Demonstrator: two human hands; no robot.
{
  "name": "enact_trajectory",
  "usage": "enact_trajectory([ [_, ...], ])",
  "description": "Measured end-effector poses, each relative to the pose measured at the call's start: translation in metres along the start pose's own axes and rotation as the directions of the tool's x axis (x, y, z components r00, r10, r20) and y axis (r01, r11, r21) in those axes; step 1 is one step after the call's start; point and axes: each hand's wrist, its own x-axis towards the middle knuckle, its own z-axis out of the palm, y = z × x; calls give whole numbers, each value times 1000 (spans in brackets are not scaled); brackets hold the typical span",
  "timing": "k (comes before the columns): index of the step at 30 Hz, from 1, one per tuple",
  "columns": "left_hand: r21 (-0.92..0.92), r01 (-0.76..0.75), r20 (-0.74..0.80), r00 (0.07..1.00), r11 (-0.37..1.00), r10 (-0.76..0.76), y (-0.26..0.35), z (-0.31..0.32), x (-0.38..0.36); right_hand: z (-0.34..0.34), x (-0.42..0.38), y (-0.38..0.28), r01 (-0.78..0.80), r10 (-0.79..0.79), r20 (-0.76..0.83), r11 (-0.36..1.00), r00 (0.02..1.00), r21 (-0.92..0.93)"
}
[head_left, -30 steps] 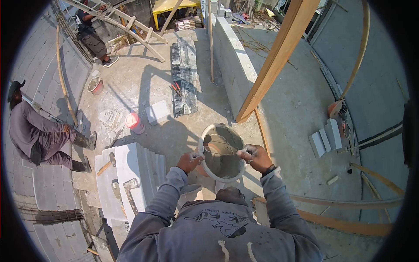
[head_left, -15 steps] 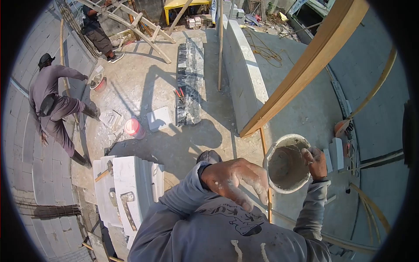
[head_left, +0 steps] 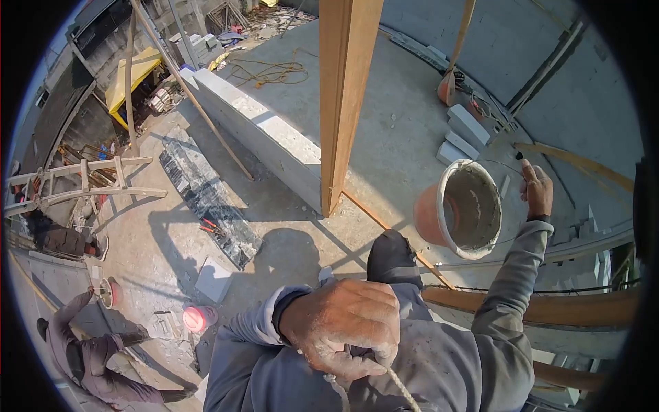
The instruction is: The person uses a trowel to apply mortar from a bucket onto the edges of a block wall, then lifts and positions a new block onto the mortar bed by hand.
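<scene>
My right hand is closed on the thin wire handle of a mortar-crusted bucket. The bucket hangs tilted to the left of that hand, its open mouth showing grey residue inside. In front of my chest my left hand has its fingers curled together, with grey dust on the skin. Pale drawstrings of my grey top come out just below its fingertips. Whatever lies between those fingers is hidden.
A wooden post rises ahead beside a low block wall. Pliers lie on a dark-streaked board. A co-worker bends at lower left, near a pink bucket. White blocks are at right.
The view has turned to the right. My left hand has gone from loosely spread to closed. My right hand now stands farther from the bucket's rim, and the bucket is tilted.
</scene>
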Motion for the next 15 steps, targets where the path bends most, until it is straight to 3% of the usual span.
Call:
enact_trajectory([
  [1, -25, -11, 59, 998, 1000, 13, 1, -6, 4, -10, 4, 0, -3, 3, -39, 1000, 999, 19],
  [4, -35, 36, 44, 998, 999, -34, 3, -22, 18, -35, 3, -6, -62, 70, -210, 997, 975, 43],
  [8, -164, 29, 270, 963, 986, 17, -16, -31, 34, -55, 11, 3, -85, 123, -308, 988, 943, 132],
  [10, -200, -102, 496, 847, 974, 191, -45, -32, 35, -54, 22, 17, -126, 181, -331, 976, 926, 178],
  [11, -218, 111, 554, 832, 970, 29, -35, -38, 47, -51, 29, 22, -130, 195, -335, 970, 922, 207],
  [15, -313, 30, 505, 852, 949, 139, -73, -48, 50, -38, 61, 40, -198, 259, -264, 952, 929, 235],
])
